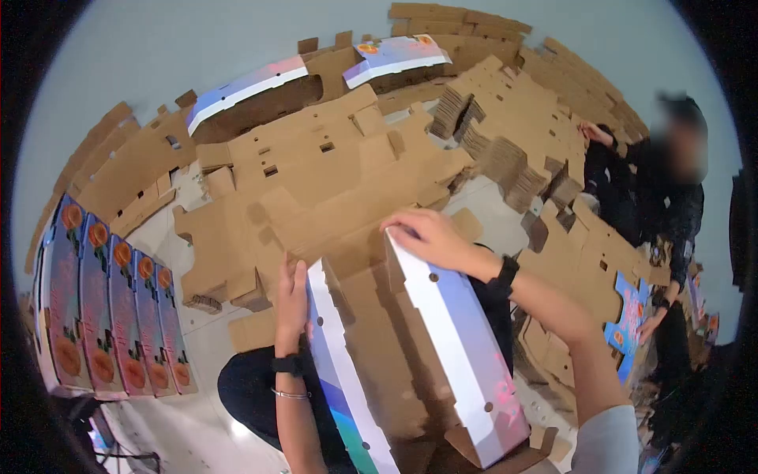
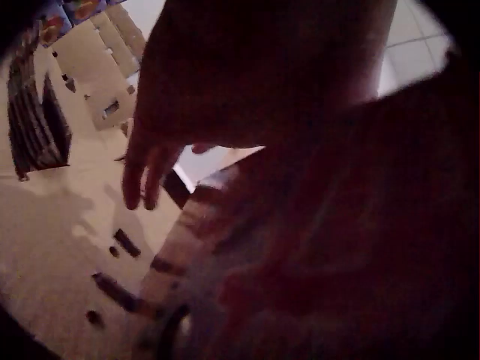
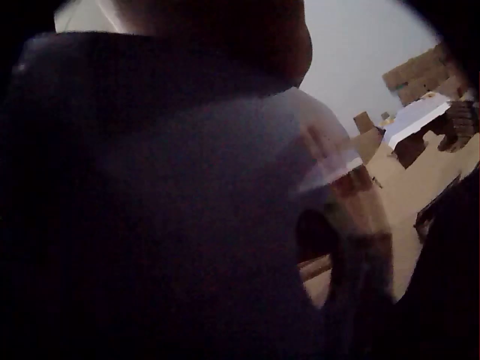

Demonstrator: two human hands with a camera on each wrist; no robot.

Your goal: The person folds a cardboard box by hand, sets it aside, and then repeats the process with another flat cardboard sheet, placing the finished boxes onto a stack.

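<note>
A part-folded printed cardboard box [image 1: 430,316] lies lengthwise before the person in the head view, brown inside, with two raised walls edged in white and purple-blue print outside. The left hand [image 1: 292,304] lies along the outer side of the left wall near its far end, fingers extended. In the left wrist view this hand [image 2: 202,97] is dark, its fingers pointing down. Over the far corner of the right wall, the right hand [image 1: 430,237] grips the edge with bent fingers. A dark panel covers much of the right wrist view and hides those fingers.
Flat cardboard blanks [image 1: 316,174] spread beyond the box. Finished-looking printed boxes [image 1: 106,308] stand in a row at left. Stacks of blanks [image 1: 505,166] lie at back right. Another person [image 1: 671,174] sits at right, one hand by a blue printed piece [image 1: 628,320].
</note>
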